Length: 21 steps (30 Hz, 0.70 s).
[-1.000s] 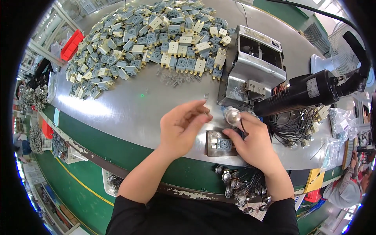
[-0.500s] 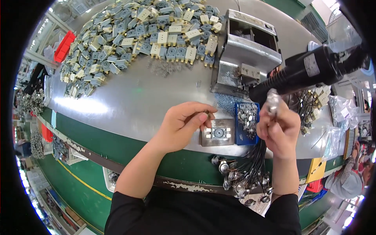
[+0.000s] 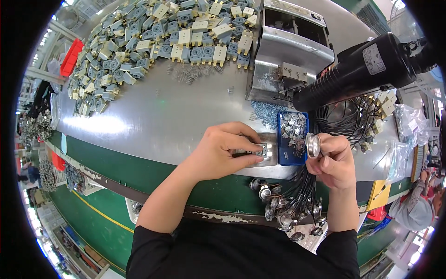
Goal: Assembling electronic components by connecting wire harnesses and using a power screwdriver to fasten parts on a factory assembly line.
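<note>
My left hand (image 3: pixel 218 151) bends over a metal fixture block (image 3: pixel 269 136), its thumb and fingers closing around a small grey plastic housing (image 3: pixel 264 151) seated there. The fingers hide most of the housing, and no spring shows between them. My right hand (image 3: pixel 335 160) is closed, pinching a round silver metal part (image 3: pixel 312 145) between thumb and fingers, its flat disc face turned left. This part is held up just right of a blue tray (image 3: pixel 291 160) of small metal pieces.
A large pile of grey and cream housings (image 3: pixel 186 35) covers the back left, with loose springs (image 3: pixel 190 72) before it. A black power screwdriver (image 3: pixel 357 69) juts in from the right beside a steel feeder machine (image 3: pixel 292 51). Wired round metal parts (image 3: pixel 283 209) hang at the front edge.
My left hand has moved right and down onto the housing, and the coil spring it pinched is out of sight. My right hand has lowered slightly, turning the round metal part.
</note>
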Each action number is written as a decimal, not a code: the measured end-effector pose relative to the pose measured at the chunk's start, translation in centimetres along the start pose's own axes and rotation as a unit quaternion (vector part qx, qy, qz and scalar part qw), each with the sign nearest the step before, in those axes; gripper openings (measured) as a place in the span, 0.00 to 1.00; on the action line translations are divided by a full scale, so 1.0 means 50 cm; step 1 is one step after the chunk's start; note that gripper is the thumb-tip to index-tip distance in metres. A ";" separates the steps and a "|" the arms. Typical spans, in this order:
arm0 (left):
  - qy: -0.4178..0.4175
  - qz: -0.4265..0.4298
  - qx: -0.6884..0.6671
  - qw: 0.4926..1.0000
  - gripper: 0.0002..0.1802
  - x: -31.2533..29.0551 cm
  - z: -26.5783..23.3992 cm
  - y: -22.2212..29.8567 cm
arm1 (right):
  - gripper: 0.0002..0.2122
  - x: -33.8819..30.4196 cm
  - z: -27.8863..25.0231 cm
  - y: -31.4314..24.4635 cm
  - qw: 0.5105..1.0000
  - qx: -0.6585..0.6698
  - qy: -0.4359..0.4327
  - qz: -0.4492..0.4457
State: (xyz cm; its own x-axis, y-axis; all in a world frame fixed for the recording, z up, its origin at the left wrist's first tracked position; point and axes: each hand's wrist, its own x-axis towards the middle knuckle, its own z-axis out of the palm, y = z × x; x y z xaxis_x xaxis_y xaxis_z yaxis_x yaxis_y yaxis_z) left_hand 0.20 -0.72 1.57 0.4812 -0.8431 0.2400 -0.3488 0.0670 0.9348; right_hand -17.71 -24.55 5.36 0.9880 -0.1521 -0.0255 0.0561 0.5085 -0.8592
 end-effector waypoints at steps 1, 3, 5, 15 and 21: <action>-0.013 -0.017 -0.003 1.000 0.11 0.000 -0.003 0.002 | 0.13 0.001 0.001 0.001 1.000 0.000 0.006 0.013; -0.011 -0.020 0.005 1.000 0.12 -0.001 -0.004 0.003 | 0.13 0.006 0.010 -0.001 1.000 0.005 0.007 0.019; -0.010 -0.022 0.010 1.000 0.14 0.000 -0.004 0.005 | 0.12 0.010 0.021 -0.001 1.000 0.009 0.009 0.025; 0.068 0.023 -0.057 0.996 0.24 0.003 -0.009 0.022 | 0.11 0.057 0.101 -0.022 0.945 -0.306 0.017 0.118; 0.027 0.147 0.098 0.984 0.21 0.020 -0.024 0.027 | 0.09 0.068 0.110 -0.021 0.918 -0.396 -0.013 0.033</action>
State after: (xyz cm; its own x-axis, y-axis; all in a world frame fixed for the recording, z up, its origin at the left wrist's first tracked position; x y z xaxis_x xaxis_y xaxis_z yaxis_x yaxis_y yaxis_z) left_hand 1.21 -0.84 3.38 0.3770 -0.7724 0.5111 -0.6251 0.1950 0.7558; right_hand -13.63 -20.94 8.97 0.9892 -0.1176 -0.0878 -0.1162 -0.2613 -0.9582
